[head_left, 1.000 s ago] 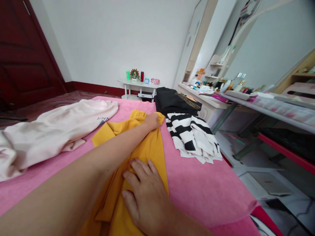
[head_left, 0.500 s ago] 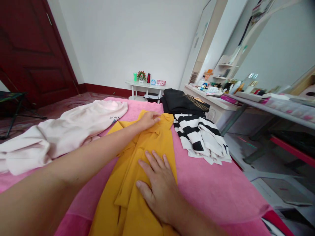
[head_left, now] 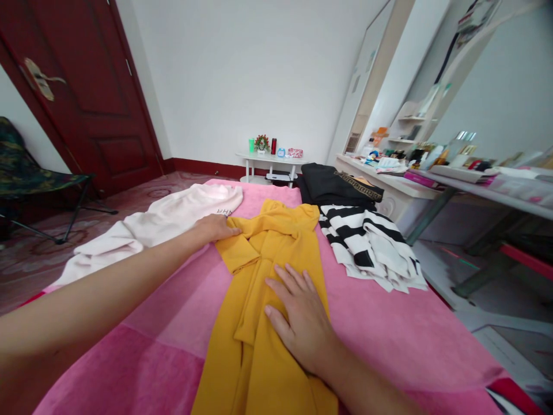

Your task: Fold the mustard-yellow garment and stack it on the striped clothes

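Observation:
A yellow garment (head_left: 268, 271) lies lengthwise on the pink blanket (head_left: 375, 323), folded along its length. My right hand (head_left: 298, 314) lies flat and open on its middle, fingers spread. My left hand (head_left: 216, 227) reaches out to the garment's left sleeve fold, fingers closed on the cloth edge, right beside a pale pink sweatshirt (head_left: 151, 227).
A black-and-white striped top (head_left: 371, 245) and a black garment (head_left: 334, 184) lie to the right. Beyond stand a small white table (head_left: 270, 158) with small items, a cluttered dresser (head_left: 389, 176), a dark red door (head_left: 90, 98) and a folding chair (head_left: 30, 181) at left.
My left hand moved from the yellow garment's collar leftward to its left sleeve. My right hand stayed flat on the garment. The view shifted left and back.

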Tool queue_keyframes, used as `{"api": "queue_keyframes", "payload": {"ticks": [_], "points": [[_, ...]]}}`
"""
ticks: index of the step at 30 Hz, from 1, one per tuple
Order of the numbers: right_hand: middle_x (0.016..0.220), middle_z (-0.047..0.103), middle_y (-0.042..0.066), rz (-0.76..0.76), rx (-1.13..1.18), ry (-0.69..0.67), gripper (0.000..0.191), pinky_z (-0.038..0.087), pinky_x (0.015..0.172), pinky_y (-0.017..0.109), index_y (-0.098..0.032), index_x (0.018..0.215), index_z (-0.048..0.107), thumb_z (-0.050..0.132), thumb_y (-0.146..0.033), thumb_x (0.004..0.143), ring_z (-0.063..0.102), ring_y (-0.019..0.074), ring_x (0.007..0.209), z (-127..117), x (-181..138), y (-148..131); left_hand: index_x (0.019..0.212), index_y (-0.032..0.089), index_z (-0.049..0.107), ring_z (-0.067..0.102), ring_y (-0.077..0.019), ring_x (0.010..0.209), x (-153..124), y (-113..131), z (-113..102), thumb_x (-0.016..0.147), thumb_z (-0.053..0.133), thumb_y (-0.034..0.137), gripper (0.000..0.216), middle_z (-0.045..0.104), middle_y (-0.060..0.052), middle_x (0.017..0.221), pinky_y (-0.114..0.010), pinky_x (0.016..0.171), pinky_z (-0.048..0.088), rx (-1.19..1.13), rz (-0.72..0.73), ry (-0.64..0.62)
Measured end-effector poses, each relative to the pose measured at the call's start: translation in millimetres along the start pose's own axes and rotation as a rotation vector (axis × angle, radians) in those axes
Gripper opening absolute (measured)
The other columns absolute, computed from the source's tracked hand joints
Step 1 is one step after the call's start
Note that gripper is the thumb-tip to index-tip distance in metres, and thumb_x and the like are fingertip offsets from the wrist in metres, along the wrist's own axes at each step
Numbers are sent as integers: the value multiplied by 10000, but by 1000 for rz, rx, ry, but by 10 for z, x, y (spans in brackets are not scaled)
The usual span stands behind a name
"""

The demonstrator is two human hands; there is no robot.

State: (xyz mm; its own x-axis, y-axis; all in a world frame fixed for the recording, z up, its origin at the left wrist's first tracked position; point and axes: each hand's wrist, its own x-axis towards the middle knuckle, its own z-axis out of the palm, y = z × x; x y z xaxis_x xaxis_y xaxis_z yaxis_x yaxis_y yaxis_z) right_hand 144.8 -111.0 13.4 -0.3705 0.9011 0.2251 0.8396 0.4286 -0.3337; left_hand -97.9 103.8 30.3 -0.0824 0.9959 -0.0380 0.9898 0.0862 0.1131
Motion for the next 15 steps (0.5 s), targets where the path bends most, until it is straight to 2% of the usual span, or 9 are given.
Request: {"api": "queue_keyframes", "payload": {"ticks": [2,5,9,11,13,15], "points": [[1491,329,19,-1,3,5,447,105,1149,480,-277,1337,474,434,-427,917,216,226,1392,-1,-5,-1,837,201,656,627,-370,953,15,5,28,543,580,743,621,688,-154,1005,-408,753,476,-73,-27,-3],[1488,334,16,0,7,10,437,109,1149,476,-278,1330,482,429,-423,921,221,223,1390,-5,-15,-4,755,175,653,647,-359,889,41,6,50,544,673,559,438,705,-161,904,-375,684,493,-323,-89,-17],[1484,343,9,0,15,19,426,111,1150,474,-286,1326,484,429,-417,924,227,218,1388,-17,-23,-10,855,165,664,679,-252,743,33,33,-13,713,568,396,287,718,-118,855,-302,599,519,-594,-37,-64],[1480,348,10,1,21,20,424,113,1148,477,-284,1323,487,434,-412,923,229,221,1387,-24,-23,-11,934,159,663,680,-223,755,-2,46,-62,773,496,305,274,718,-110,880,-287,638,534,-647,32,-50],[1478,352,12,1,27,17,421,116,1147,481,-281,1319,492,437,-407,921,231,225,1386,-30,-23,-9,1037,139,637,671,-242,843,-62,40,-100,770,485,239,323,703,-127,952,-313,719,538,-644,59,1],[1476,357,16,-1,29,17,419,118,1145,484,-278,1317,496,437,-403,921,235,228,1384,-33,-23,-8,1179,151,567,616,-274,1017,-147,17,-122,731,518,195,453,648,-132,1114,-358,852,504,-568,93,128]]}}
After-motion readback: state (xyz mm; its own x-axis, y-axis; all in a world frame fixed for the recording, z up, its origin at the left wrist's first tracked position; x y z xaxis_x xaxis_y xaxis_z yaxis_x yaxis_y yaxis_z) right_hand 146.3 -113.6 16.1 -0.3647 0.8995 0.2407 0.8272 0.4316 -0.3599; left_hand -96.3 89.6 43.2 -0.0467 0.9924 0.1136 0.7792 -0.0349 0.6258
